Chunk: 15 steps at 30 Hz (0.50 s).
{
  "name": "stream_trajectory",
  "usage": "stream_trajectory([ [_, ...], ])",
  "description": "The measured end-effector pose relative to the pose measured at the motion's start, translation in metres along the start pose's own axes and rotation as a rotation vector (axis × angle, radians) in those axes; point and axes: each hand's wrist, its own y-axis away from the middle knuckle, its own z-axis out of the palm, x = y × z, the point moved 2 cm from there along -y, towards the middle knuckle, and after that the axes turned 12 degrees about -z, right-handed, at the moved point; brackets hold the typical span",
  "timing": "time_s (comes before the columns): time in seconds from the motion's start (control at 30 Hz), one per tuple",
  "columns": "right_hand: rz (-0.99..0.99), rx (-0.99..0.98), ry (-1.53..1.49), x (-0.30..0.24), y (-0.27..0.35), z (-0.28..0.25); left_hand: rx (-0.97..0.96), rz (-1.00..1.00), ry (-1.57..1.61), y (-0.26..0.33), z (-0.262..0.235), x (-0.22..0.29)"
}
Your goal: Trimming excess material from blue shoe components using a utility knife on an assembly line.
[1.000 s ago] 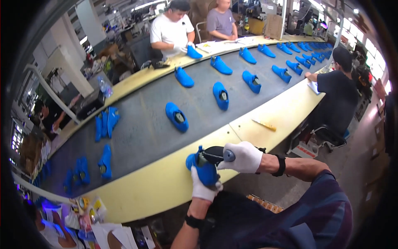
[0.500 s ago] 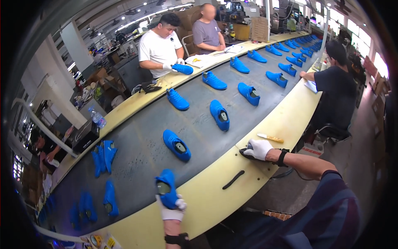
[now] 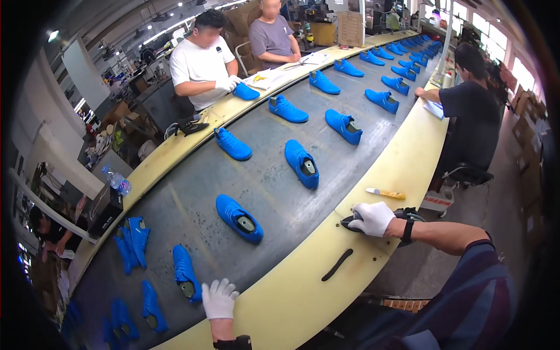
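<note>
My left hand, in a white glove, is open with its fingers spread over the near edge of the dark conveyor belt. Just left of it a blue lace-up shoe rests on the belt, sole down; whether the fingertips touch it I cannot tell. My right hand, gloved too, is closed round a dark hand tool on the cream worktop. The glove covers most of that tool, so its kind is unclear. Near it lie a knife with a yellowish handle and a thin black strip.
Rows of blue shoes line the belt into the distance. Across it, a person in white handles another blue shoe, beside a person in grey. At right sits a person in black. A water bottle stands far left.
My left hand has let go of the blue shoe, which now stands on the belt, and its fingers have opened. The right hand keeps its hold on the dark tool.
</note>
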Motion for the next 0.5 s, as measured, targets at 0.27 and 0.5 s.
stream_trajectory([
  [0.27,-0.035,0.001,0.019,-0.005,-0.007,-0.003,0.973,0.217,-1.396,-0.194,0.078,-0.019],
  [0.5,-0.027,0.049,0.002,0.010,-0.004,-0.001,1.437,0.175,-1.312,-0.246,0.105,-0.035],
])
